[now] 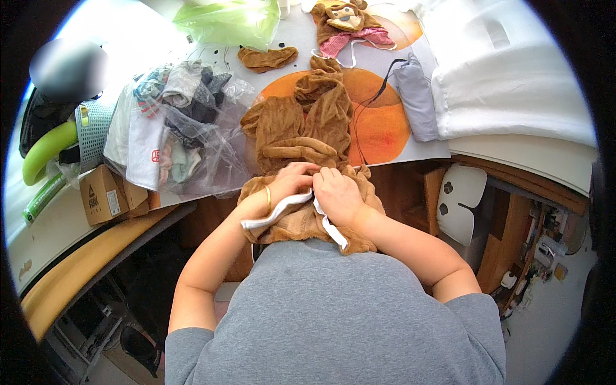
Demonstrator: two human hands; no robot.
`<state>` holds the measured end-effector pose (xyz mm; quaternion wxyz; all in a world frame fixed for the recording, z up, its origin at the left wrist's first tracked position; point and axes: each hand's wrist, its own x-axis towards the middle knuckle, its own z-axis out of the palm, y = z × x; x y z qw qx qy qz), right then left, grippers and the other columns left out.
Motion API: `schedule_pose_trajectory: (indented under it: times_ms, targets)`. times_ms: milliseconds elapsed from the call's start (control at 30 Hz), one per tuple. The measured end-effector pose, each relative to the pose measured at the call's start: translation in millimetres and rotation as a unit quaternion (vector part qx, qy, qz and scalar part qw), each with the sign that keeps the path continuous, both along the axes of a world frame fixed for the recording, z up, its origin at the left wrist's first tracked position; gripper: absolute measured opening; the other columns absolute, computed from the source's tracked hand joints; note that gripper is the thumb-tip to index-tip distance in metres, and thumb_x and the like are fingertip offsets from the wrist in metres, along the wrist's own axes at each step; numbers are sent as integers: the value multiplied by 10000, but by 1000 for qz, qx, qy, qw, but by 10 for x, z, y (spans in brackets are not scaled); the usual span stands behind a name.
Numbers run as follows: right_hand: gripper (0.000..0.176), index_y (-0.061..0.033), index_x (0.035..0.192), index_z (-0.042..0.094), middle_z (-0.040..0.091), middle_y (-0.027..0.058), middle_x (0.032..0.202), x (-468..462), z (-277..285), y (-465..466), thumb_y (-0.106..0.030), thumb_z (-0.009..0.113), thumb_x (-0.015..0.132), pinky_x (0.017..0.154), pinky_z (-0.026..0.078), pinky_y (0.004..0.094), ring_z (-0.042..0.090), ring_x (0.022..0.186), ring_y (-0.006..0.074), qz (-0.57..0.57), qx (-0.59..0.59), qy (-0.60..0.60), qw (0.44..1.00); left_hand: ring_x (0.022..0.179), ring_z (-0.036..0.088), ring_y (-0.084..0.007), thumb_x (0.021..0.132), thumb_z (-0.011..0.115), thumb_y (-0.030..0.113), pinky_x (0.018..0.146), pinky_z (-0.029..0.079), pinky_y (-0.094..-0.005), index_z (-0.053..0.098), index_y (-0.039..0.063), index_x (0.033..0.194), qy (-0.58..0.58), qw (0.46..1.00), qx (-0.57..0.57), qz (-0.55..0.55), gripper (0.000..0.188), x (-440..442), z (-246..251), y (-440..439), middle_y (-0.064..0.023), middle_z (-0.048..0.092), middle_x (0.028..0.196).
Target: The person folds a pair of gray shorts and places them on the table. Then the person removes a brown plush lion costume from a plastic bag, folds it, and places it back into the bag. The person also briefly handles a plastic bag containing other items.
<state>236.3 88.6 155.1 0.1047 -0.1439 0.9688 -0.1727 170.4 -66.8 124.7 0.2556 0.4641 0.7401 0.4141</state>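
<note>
A brown plush garment [284, 118] stretches from the tabletop over its front edge and down against my body. Its near end lies spread, with two white strips, the left strip [276, 211] and the right strip [333, 230], running along an opening that meets between my hands. My left hand [294, 180], a gold bangle at the wrist, grips the cloth at the top of the left strip. Right beside it, my right hand [339, 195] has its fingers curled on the cloth by the right strip. What the fingertips pinch is hidden.
Clear plastic bags with clothes [183, 125] lie at the left, near a cardboard box [103, 195] and a plastic basket [92, 134]. Farther back are a brown plush piece [267, 58], a monkey-faced hood [344, 24] and a green bag [231, 21]. A grey pouch [415, 98] and white cloth [510, 86] lie right.
</note>
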Motion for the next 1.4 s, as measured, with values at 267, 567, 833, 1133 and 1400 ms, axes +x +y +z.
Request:
schedule_pose_trajectory:
  times_ms: [267,567,833,1133,1400]
  targets:
    - [77,-28,788,493,506,124,796,14,-104,97,-71,546,753,669,448,357,533,782,279,-90,-135,-11,987,855,487,-49,891,458,57,767,420,-216,568,16,1044,-483,874,12,57,193,169,-589,20,40,564,930]
    - [81,0,798,527,570,149,739,-35,190,113,-79,542,810,641,442,349,566,703,272,-104,-330,-208,915,779,535,-106,793,420,-63,734,450,-243,603,5,909,-365,912,-108,153,227,40,-920,-40,-25,614,836]
    - [84,-1,811,520,554,94,700,-14,506,105,-79,528,841,615,430,296,527,658,179,-47,-398,-284,871,840,591,-307,776,473,58,772,447,-351,616,48,913,-219,932,-222,185,198,-77,-1181,-42,-169,634,843]
    - [131,-54,870,522,529,-29,777,-259,58,359,-176,495,907,610,398,193,465,683,40,-228,-607,-303,699,1084,429,-167,796,637,222,938,348,-300,451,30,1165,-466,845,-7,262,456,259,-513,-541,-101,455,1175]
    - [607,15,1138,531,496,178,1222,-5,-1125,536,-509,469,836,949,351,341,462,1134,251,-31,-281,-488,826,933,521,-122,770,654,219,823,417,-259,495,12,1159,-440,840,-113,298,468,691,-538,-873,-57,573,1046]
